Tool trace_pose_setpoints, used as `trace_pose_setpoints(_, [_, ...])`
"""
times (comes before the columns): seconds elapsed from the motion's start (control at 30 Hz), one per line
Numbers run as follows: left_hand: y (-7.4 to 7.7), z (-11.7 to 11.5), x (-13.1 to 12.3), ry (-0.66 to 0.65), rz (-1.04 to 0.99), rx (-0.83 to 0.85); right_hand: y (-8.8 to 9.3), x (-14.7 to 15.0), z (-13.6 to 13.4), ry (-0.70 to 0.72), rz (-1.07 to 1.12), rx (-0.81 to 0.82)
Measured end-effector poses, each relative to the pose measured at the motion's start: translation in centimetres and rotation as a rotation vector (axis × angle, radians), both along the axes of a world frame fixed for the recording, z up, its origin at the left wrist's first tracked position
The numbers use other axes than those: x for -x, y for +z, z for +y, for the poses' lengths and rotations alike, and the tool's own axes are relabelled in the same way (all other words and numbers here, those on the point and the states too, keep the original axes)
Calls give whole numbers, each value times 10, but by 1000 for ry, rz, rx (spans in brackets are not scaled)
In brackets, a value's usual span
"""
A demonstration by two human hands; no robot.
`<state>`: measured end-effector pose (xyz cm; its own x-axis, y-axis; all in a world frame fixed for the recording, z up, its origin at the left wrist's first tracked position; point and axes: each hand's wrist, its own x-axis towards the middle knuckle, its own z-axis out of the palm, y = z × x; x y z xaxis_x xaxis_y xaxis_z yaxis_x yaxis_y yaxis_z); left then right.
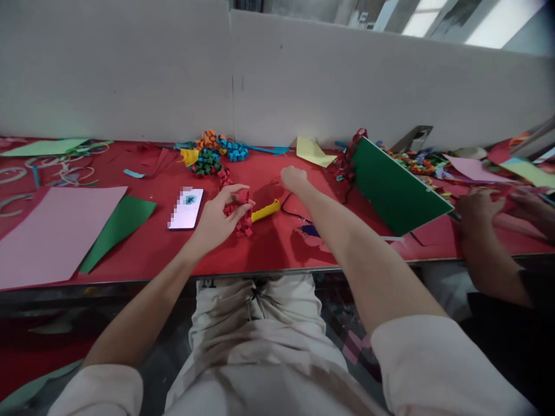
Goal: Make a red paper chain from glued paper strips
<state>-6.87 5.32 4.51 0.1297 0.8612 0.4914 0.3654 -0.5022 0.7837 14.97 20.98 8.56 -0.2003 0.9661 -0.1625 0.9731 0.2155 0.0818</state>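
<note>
Left hand [217, 216]: my fingers curl around the red folded paper chain [240, 215], mid-table. Right hand [293, 178]: arm stretched far, fist closed, contents indiscernible, beyond the yellow-handled tool [266, 211].

The person wears a pale pinkish-white top with sleeves rolled above the elbows, and cream trousers.
</note>
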Motion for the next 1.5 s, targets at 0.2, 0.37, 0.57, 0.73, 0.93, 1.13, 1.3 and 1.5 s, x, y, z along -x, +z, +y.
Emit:
trace_pose_setpoints(0.2, [-17, -25, -2, 186, -126, -162, 41, 7, -52, 210, 292, -183])
trace_pose_setpoints(0.37, [-26, -46, -15, 328, -204, -284, 74, -10, -152, 352, 505, -132])
trace_pose_setpoints(0.57, [-28, -61, -23, 383, 1, -422, 77, -12, -182, 314, 538, 218])
trace_pose_setpoints(0.73, [-26, -64, -22, 335, 174, -554, 68, -6, -175, 298, 687, 468])
trace_pose_setpoints(0.93, [-35, -66, -21, 432, 115, -484, 58, -8, -173, 198, 761, 539])
trace_pose_setpoints(1.13, [-38, -70, -21, 368, 44, -474, 57, -8, -170, 122, 689, 485])
trace_pose_setpoints(1.3, [-39, -70, -20, 408, 41, -474, 54, -7, -169, 123, 671, 496])
trace_pose_setpoints(1.5, [-40, -72, -22, 393, 174, -563, 54, -5, -174, 126, 765, 566])
